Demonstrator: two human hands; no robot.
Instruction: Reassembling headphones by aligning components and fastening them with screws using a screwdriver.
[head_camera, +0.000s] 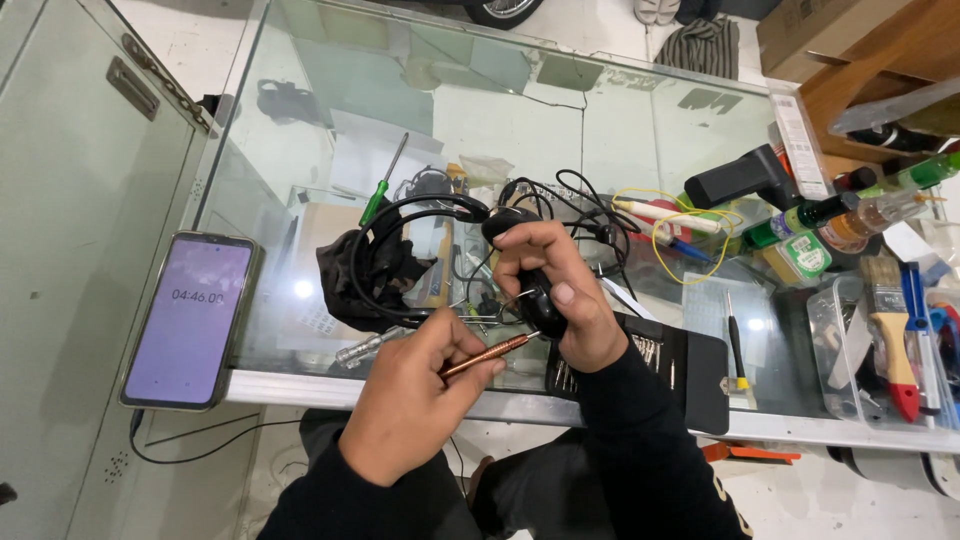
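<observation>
Screwdriver tip at the earcup of a black headset, held over the glass counter (300, 390).

The copper screwdriver (487, 354) could slip off the small earcup (540, 300) and jab the right hand's fingers (its tip points straight at them). Left hand (415, 400) is closed around the screwdriver; right hand (565, 290) is clamped on the earcup, above the open bit case (690, 370).

Your right hand (565, 290) closes on a black headset earpiece (530, 285); your left hand (415, 395) holds a copper-coloured screwdriver (490, 353); your sleeves (640, 440) are black; the phone (190, 320) shows a pale purple screen; the screwdriver on the glass (383, 182) has a green handle; the thin cable (680, 235) is yellow; the brush (890, 330) has a wooden handle with red tip; the bit case (690, 370) is black.
</observation>
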